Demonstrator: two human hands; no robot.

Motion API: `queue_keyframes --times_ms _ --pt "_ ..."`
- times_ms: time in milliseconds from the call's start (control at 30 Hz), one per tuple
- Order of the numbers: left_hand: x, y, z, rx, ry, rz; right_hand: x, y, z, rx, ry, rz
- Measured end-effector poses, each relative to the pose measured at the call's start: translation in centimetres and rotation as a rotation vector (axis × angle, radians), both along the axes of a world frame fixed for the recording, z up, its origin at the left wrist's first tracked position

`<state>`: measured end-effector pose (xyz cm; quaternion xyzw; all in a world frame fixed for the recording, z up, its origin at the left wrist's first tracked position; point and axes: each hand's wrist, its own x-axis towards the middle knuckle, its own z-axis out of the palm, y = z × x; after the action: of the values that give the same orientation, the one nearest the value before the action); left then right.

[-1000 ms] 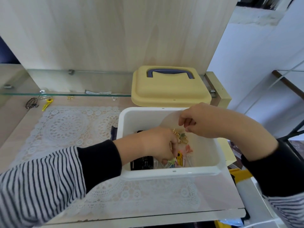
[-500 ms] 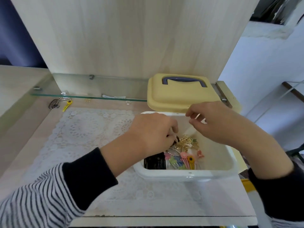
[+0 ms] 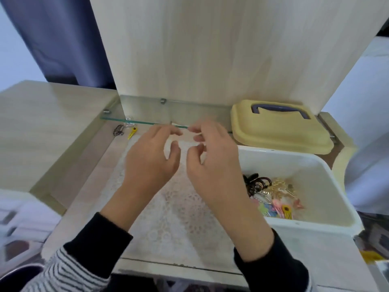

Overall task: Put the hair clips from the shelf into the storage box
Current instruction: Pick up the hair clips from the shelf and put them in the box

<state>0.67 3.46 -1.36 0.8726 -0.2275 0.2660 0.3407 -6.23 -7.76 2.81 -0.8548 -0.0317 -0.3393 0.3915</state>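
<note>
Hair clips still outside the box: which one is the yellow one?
The pointed yellow clip, lying below the left end of the glass shelf. The dark wiry clip just to its left is the other one, so colour tells them apart.

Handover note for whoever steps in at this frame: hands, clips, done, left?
Hands: left hand and right hand both empty, fingers loosely curled, above the lace mat, left of the storage box.
Done: a pile of hair clips lies in the box; yellow lid off, behind it.
Left: yellow clip and dark clip by the glass shelf's left end.
</note>
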Motion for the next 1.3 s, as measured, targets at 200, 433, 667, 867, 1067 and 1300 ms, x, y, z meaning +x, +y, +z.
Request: queue_keyframes --times_ms 200,433,667,867,1067,1300 --pt "3.0 5.3 -6.2 0.154 0.289 0.202 2.5 5.0 -5.6 -0.078 0.357 0.021" --pt "5.5 6.9 -9.3 0.388 0.469 0.301 7.7 5.2 -10.6 -0.274 0.696 -0.17" --pt "9.6 6.1 -9.2 0.332 0.457 0.309 12.4 3.8 -11.8 -0.291 0.677 -0.309" --pt "12.7 5.6 -9.6 0.318 0.403 0.341 14.6 2.3 -11.8 -0.233 0.665 -0.505" --pt "14.0 5.7 -9.7 0.309 0.347 0.345 16.5 0.2 -11.8 -0.194 0.615 -0.631" --pt "14.4 6.8 -9.6 -0.05 0.234 0.24 17.0 -0.9 -12.9 -0.173 0.452 -0.647"
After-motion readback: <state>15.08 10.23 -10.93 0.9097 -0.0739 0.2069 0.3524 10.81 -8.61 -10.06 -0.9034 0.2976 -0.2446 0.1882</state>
